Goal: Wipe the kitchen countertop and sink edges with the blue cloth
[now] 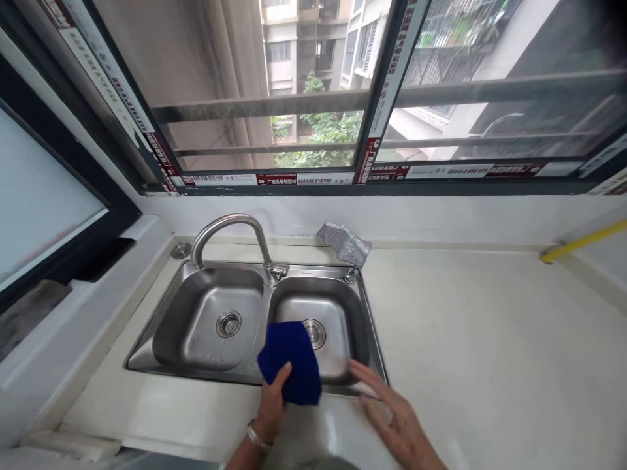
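A folded dark blue cloth is gripped in my left hand, with the thumb pressed on top and the other fingers hidden beneath. The cloth hangs over the front of the steel double sink, partly covering the right basin and its drain. To the right of the cloth, my right hand is held apart from it with nothing in it. Its fingers are stretched toward the sink's right front corner, thumb and fingers apart, slightly smeared by motion.
A curved faucet rises behind the basins. Crumpled silvery wrapping covers something at the sink's back right corner. The pale countertop extends right toward a yellow pipe. A dark phone-like slab lies on the left ledge, below the windows.
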Motion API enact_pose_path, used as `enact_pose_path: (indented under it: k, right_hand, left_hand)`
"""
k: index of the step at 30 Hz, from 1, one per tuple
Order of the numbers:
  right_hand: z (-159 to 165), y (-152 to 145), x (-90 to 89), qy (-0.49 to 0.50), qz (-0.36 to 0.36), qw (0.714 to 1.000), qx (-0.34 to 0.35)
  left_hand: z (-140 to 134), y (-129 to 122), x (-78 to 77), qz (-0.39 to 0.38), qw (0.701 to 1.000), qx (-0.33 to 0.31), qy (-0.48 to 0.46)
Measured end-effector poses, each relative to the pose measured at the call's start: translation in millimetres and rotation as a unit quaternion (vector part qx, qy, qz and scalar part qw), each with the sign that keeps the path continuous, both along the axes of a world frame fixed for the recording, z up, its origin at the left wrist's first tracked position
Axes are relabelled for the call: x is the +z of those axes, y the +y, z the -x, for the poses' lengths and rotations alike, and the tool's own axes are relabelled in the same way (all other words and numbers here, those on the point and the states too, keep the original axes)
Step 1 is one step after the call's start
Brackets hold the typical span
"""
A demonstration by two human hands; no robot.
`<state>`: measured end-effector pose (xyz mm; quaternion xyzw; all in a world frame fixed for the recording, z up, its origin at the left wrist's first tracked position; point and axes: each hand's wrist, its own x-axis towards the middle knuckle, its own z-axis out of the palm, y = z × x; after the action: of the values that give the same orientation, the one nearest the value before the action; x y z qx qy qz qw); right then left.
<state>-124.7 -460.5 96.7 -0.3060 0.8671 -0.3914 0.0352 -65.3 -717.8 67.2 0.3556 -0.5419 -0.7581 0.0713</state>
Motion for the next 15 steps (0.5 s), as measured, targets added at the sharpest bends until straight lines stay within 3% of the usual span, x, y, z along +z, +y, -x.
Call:
enact_pose_path:
  k: [2,3,5,6,8,9,11,13,15]
  right_hand:
    - [13,41,-33.1,0.076,-0.005,0.992,-0.102]
    - [19,63,-50.6,0.112,-0.031,0.986,-0.119]
    - [29,102,-81.3,0.156,-0.085,0.972,-0.152]
    - [32,117,-92.8,0.167,-0.099,0.969,-0.156]
    - [34,136,-107.5,0.177,-0.107,0.965,-0.161]
    - [33,139,-111.2,0.179,-0.108,0.964,-0.164]
    - [28,135,-113.9,0.187,-0.112,0.958,-0.185]
    - [23,124,-113.6,0.204,-0.116,0.944,-0.231]
    - [20,112,-112.6,0.222,-0.124,0.926,-0.277]
  left_hand:
    - [4,-36,-4.5,0.104,0.995,0.012,-0.004]
    - [7,-52,-7.2,0.149,0.989,0.005,-0.001]
    - [16,-79,-14.5,0.242,0.968,-0.069,0.012]
    - [21,-89,-18.9,0.331,0.93,-0.159,0.005]
    - [29,-104,-27.7,0.476,0.821,-0.312,-0.041]
    - [32,-110,-31.1,0.522,0.764,-0.374,-0.064]
    - [34,-120,-34.6,0.544,0.701,-0.454,-0.082]
    - [34,-128,-33.8,0.513,0.693,-0.502,-0.072]
    - [34,-132,-31.9,0.467,0.725,-0.5,-0.079]
